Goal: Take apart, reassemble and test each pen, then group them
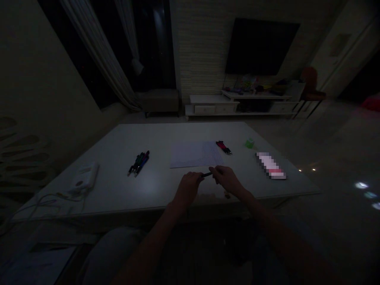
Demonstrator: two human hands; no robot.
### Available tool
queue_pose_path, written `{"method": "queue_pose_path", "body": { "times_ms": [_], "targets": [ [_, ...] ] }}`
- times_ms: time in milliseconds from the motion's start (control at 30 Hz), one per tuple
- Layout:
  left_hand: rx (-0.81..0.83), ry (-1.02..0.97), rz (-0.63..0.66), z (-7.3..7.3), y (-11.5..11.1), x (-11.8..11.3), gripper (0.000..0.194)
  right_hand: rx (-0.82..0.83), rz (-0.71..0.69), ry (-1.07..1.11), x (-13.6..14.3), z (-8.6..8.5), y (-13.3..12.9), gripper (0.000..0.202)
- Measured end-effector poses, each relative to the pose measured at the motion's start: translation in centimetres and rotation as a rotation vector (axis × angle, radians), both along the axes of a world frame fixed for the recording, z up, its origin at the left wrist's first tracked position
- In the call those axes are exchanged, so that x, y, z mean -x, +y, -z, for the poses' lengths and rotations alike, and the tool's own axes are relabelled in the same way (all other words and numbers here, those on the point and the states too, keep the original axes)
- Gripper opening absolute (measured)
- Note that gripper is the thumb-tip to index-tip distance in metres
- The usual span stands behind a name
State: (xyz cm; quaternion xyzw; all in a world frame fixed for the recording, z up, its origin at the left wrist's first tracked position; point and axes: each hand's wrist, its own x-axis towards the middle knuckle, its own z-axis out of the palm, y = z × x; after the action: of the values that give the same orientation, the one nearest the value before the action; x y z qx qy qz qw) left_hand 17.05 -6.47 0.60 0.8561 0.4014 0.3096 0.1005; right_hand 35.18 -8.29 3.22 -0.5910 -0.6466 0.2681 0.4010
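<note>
A dark pen is held level between my two hands, low over the front of the white table. My left hand pinches one end of it, and my right hand grips the other end. Just beyond them lies a sheet of paper with what looks like writing on its right part. Several pens rest in a bunch to the left. Several red and black pens lie at the paper's right edge. A small dark thing, too dim to name, sits below my right hand.
At the right lie a phone with a lit screen and a small green box. A white power strip with cables occupies the left corner. Past the table stand a bench and a TV cabinet. The room is dim.
</note>
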Motion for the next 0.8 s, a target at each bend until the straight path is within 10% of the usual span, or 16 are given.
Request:
{"method": "queue_pose_path", "body": {
  "times_ms": [800],
  "targets": [
    [-0.061,-0.024,0.015,-0.31,0.39,0.15,0.016,-0.084,-0.125,0.038,-0.43,0.44,0.29,0.030]
  ]
}}
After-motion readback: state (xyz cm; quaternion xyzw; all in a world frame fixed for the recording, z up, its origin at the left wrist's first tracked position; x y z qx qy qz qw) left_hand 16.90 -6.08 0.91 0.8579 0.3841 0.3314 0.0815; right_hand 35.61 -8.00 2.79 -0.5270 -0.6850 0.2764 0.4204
